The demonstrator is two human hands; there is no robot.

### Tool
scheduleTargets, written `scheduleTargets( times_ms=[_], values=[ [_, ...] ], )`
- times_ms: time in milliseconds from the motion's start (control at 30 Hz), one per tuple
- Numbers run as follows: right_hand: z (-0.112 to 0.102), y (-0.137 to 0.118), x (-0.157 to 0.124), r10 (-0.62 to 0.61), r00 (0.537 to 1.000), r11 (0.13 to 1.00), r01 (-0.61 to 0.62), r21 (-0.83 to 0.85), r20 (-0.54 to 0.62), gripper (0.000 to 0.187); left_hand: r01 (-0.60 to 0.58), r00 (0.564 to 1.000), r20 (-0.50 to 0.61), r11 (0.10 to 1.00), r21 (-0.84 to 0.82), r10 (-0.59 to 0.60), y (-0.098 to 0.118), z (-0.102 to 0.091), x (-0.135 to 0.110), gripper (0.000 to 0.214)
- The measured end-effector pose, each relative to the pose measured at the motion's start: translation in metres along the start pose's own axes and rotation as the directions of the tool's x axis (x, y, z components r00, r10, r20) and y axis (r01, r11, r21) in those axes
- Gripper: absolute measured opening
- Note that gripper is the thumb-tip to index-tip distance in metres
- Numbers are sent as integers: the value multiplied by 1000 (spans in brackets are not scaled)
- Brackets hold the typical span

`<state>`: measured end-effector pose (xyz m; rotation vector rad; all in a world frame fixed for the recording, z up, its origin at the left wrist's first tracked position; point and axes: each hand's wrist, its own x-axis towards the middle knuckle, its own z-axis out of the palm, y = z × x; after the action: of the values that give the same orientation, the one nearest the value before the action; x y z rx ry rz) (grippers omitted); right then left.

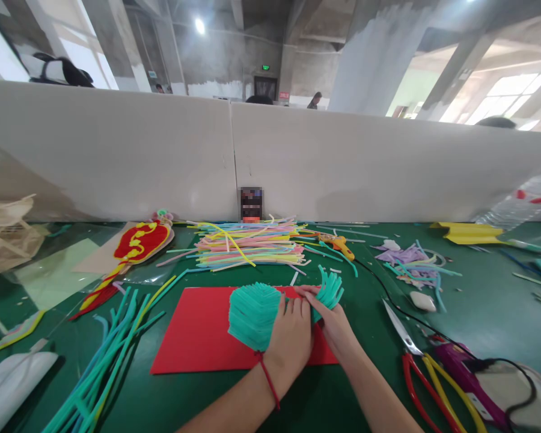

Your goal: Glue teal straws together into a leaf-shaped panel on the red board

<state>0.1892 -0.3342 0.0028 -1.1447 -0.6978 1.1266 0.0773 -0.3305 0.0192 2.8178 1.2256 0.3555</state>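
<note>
A leaf-shaped piece of teal pipe cleaners (255,316) lies on a red sheet of card (193,337). My left hand (293,331), with a red cord at the wrist, covers the right side of this piece. Its fingers are bent and close together, and its thumb is hidden. Just to the right, my right hand (333,322) pinches a bundle of teal pipe cleaners (330,290), whose loose ends fan out upward past the fingers. Both hands meet at this bundle, over the card's right half. Where the bundle's lower end lies is hidden by the hands.
Colored pipe cleaners (247,246) lie piled behind the card, and teal ones (103,367) at left. A hot glue gun (338,243) trails a black cord rightward. Scissors (410,343) lie open at right beside a purple object (464,379). A white partition (162,156) rises behind.
</note>
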Motion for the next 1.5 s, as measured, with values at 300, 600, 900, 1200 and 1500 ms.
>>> scheduleTargets(
  times_ms=[300, 600, 900, 1200, 1500],
  values=[
    [-1, -32, -8, 48, 998, 992, -51, 118, 28, 41, -177, 984, -55, 949, -262, 169, -40, -52, 12, 26],
    [-6, -38, -21, 111, 981, 958, -147, 247, 156, 28, -145, 985, 33, 921, -361, 168, -52, -97, 2, 25],
    [8, -46, -40, 98, 955, 961, -164, 221, 281, 25, 70, 939, 326, 871, -487, 106, -38, -100, -5, 18],
    [18, -39, -36, 56, 979, 962, -106, 252, 198, 24, 222, 872, 457, 692, -687, 174, -44, -74, 8, 27],
    [11, -44, -26, 2, 995, 951, 28, 308, -97, 34, 315, 805, 556, 644, -697, 208, -42, -68, 9, 41]
  ],
)
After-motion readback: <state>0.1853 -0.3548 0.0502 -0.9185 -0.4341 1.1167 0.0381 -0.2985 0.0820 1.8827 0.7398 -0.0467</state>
